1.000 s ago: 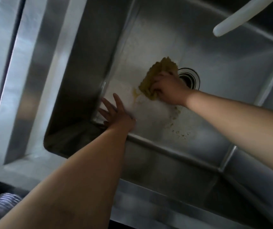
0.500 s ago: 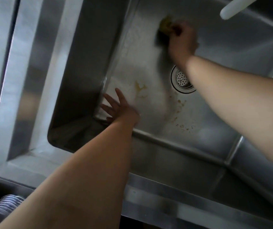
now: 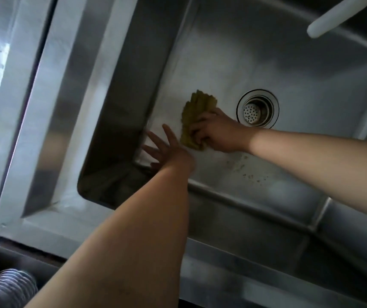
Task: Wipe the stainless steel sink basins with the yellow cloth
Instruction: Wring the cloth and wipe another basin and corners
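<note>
Now the right hand [image 3: 217,132] grips the yellow cloth [image 3: 194,120] against the basin [image 3: 289,63] floor, beside the drain [image 3: 257,108]; the left hand [image 3: 167,150], fingers spread, braces near the corner. Mid-wipe; brown specks [image 3: 250,174] toward the near edge likely need the next pass.

A brushed steel counter ledge [image 3: 33,134] runs along the left, catching bright, pale light in broad streaks. Below it, in the lower left corner, lies a grey ribbed flexible hose [image 3: 6,290] in shadow. A white rounded tube [image 3: 342,12] juts in at the upper right.
</note>
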{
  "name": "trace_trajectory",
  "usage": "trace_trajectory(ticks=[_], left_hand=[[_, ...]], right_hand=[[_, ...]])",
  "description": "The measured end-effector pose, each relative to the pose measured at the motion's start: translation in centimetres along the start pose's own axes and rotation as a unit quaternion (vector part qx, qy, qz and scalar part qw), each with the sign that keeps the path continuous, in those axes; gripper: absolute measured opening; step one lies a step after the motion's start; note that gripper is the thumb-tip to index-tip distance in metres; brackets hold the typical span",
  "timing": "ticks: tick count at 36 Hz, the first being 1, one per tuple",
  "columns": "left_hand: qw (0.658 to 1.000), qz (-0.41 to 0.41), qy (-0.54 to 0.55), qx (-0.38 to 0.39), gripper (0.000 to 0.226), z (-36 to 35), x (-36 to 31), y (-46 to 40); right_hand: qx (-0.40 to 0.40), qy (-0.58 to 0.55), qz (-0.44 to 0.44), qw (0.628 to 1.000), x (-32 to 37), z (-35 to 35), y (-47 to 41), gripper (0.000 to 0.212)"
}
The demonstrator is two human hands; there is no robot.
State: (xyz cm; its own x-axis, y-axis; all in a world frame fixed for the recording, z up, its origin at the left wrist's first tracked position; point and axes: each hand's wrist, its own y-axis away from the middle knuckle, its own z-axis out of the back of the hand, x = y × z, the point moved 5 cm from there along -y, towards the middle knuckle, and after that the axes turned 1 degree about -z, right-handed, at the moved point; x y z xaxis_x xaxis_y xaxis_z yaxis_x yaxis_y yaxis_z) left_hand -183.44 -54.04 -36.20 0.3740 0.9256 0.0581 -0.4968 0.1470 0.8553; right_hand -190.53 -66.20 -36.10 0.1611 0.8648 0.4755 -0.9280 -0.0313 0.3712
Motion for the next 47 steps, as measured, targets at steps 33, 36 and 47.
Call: trace_trajectory(ticks=[33,36,47], left_hand=[[0.999,0.003,-0.037,0.029,0.137,0.8,-0.6,2.3],[0.999,-0.001,-0.044,0.026,0.136,1.0,-0.8,2.3],[0.999,0.005,-0.049,0.019,0.140,0.7,-0.6,1.7]], right_hand=[[-0.061,-0.205,-0.666,0.715,-3.5,-3.4,31.1,0.027],[-0.058,-0.356,-0.727,0.584,-1.2,-7.6,30.9,0.021],[-0.218,-0.645,-0.694,0.235,1.9,-9.6,24.3,0.025]])
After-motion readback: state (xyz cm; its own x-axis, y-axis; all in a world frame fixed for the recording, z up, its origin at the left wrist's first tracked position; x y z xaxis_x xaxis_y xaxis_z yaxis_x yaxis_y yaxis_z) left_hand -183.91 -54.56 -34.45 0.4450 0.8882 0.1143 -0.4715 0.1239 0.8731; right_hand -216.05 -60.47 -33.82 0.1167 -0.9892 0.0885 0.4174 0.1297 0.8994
